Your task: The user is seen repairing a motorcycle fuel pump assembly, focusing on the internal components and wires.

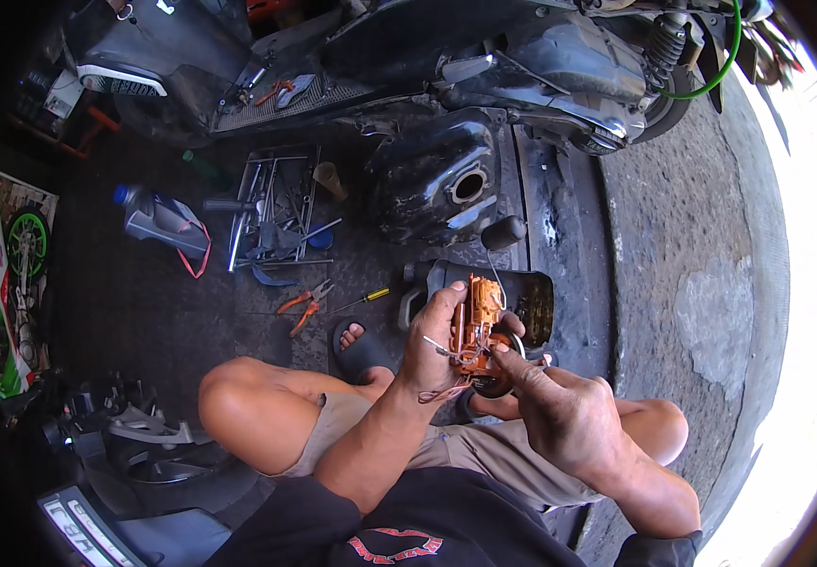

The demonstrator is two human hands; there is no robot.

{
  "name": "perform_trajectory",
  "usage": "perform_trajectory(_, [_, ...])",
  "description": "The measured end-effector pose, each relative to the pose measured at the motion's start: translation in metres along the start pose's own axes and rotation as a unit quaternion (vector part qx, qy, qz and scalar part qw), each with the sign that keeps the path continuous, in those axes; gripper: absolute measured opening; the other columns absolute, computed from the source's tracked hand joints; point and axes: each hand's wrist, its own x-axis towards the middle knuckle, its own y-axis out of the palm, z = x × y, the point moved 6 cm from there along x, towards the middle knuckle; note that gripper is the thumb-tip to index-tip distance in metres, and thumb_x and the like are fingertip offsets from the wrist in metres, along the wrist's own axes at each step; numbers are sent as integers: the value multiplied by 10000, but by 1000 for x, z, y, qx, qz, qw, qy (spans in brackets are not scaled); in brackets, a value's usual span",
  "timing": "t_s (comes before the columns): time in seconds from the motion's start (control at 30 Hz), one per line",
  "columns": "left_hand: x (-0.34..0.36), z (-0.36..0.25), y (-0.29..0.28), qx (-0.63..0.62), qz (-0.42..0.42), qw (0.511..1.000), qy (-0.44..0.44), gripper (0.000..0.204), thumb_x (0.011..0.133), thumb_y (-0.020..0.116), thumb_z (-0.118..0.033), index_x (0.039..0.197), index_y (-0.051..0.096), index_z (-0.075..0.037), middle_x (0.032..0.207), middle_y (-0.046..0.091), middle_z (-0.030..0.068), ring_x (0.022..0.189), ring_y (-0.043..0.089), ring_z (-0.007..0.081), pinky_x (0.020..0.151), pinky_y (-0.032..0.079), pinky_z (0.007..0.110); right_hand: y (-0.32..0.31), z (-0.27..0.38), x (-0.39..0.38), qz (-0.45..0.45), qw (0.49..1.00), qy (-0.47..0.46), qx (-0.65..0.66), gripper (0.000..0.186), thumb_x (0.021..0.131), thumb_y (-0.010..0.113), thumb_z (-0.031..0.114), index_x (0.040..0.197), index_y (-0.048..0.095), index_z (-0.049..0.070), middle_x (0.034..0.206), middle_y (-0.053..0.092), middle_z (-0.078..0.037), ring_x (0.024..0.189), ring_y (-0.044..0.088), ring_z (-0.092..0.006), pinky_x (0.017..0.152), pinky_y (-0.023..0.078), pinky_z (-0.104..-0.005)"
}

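Observation:
Over my lap I hold an orange-brown fuel pump assembly [475,326] with loose thin wires and a round metal-rimmed base. My left hand [433,342] is wrapped round its left side, the thumb lying along the body. At the base, my right hand [559,402] grips the lower right edge, thumb pressed near the wires. A thin rod runs up from the assembly to a black float [504,232]. Just beyond stands a black fuel tank [432,180] with a round opening. Below the assembly lies a cut-open container [539,283] with dark liquid or residue inside.
Orange-handled pliers [304,307] and a yellow-handled screwdriver [363,300] lie left of my foot. Further left are a tool rack [271,208], a grey bottle [158,225] and a clear cup [330,180]. A scooter [352,66] spans the far side. A wheel [167,458] sits at lower left.

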Motion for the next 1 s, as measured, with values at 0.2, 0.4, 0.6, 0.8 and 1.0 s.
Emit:
perform_trajectory(0.2, [-3, 0, 3, 13, -8, 999, -31, 488, 1045, 370, -431, 1104, 601, -5, 981, 677, 301, 753, 714, 303, 674, 619, 372, -4, -3, -1, -4, 1000, -12, 13, 589, 837, 677, 1, 1406, 588, 127, 785, 681, -145, 640, 705, -320, 566, 587, -397])
perform_trajectory(0.4, [-1, 9, -1, 10, 37, 998, -52, 478, 1074, 357, -378, 1145, 597, 29, 966, 709, 233, 815, 731, 283, 739, 628, 371, -10, 3, -2, 25, 993, -41, -103, 562, 855, 702, 61, 1402, 603, 142, 633, 622, -71, 504, 656, -237, 436, 511, -369])
perform_trajectory(0.6, [-1, 12, 0, 2, 49, 997, -64, 481, 1087, 331, -369, 1137, 597, 29, 963, 707, 235, 822, 730, 281, 747, 629, 370, -2, -4, -6, 20, 980, -70, -185, 613, 821, 746, 127, 1414, 595, 168, 616, 579, -39, 457, 612, -206, 400, 491, -364])
perform_trajectory(0.8, [0, 12, 1, 2, 58, 997, -60, 482, 1086, 322, -359, 1122, 600, 34, 952, 709, 219, 828, 729, 271, 748, 624, 359, 3, -8, -9, 35, 979, -45, -198, 667, 827, 706, 146, 1470, 531, 191, 663, 599, -67, 467, 625, -249, 410, 516, -395])
perform_trajectory(1.0, [3, 9, -6, 121, -2, 993, -11, 512, 1054, 353, -413, 1111, 617, 22, 962, 687, 284, 779, 714, 304, 677, 612, 365, 0, -5, -9, 63, 992, 1, -106, 647, 852, 666, 150, 1480, 515, 175, 757, 671, -116, 558, 680, -328, 495, 575, -434])
